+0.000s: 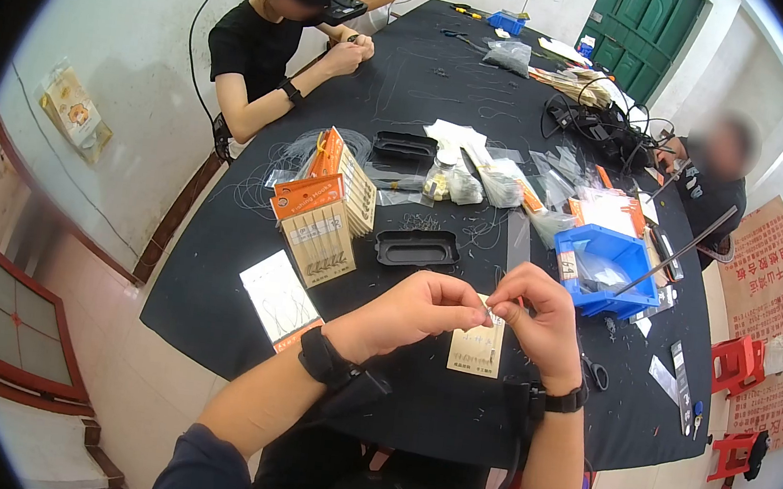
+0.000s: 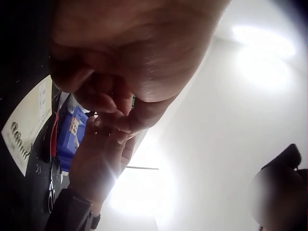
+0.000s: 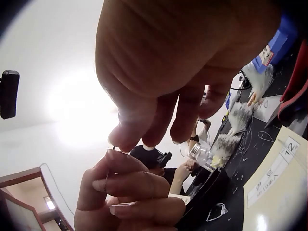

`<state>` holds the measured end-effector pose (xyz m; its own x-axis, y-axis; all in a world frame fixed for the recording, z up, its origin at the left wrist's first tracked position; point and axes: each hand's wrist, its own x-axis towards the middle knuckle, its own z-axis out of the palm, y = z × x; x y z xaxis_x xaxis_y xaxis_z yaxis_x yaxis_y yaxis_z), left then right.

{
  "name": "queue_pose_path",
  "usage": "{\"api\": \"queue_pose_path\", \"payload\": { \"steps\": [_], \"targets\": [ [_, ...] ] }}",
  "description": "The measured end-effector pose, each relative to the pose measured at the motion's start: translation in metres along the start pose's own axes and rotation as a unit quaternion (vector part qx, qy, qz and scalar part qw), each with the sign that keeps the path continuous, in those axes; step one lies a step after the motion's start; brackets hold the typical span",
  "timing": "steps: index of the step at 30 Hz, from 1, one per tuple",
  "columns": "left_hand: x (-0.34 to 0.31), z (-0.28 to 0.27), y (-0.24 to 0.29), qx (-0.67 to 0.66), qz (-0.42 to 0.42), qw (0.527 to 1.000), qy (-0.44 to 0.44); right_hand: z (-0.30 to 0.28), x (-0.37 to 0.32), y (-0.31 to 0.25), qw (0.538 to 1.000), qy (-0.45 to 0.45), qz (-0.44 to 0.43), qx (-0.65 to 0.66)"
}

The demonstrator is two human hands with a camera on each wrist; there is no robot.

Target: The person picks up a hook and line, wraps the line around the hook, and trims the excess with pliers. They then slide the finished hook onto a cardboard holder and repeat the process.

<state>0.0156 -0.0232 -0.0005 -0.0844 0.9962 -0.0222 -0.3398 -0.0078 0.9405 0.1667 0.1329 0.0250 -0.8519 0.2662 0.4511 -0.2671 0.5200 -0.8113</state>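
In the head view my left hand [image 1: 418, 312] and right hand [image 1: 541, 322] meet fingertip to fingertip over the near part of the table. Both pinch a tiny dark piece [image 3: 113, 148] of fishing tackle, its shape mostly hidden by the fingers. A thin fishing line [image 3: 107, 176] runs across the left fingers in the right wrist view. Beneath the hands lies a cream card [image 1: 473, 360] with printed labels; the left wrist view shows several small fish hooks [image 2: 19, 139] in a row on it.
Orange-topped hook cards [image 1: 318, 237] stand at left, near a white card [image 1: 277, 295] with dark hooks. Ahead is a black tray [image 1: 417, 247]; to the right, a blue bin [image 1: 605, 257] and scissors [image 1: 597, 373]. Other people sit around the black-covered table [image 1: 375, 405].
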Motion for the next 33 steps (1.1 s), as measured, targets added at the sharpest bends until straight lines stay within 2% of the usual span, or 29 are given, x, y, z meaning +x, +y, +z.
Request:
{"api": "queue_pose_path", "payload": {
  "steps": [7,16,33],
  "targets": [
    [-0.0015,0.0023,0.0038,0.006,0.019,1.000,0.015,-0.0012,-0.0007,0.0011,1.000,-0.002,0.021,0.015],
    [-0.0007,-0.0015,0.0018,-0.068,0.006,0.998,0.016,0.0017,0.0003,-0.0013,0.999,0.027,0.024,0.008],
    [0.0006,0.0010,-0.0004,0.013,0.026,0.996,0.080,0.0025,0.0009,-0.0068,0.995,0.051,-0.002,-0.081]
  ]
}}
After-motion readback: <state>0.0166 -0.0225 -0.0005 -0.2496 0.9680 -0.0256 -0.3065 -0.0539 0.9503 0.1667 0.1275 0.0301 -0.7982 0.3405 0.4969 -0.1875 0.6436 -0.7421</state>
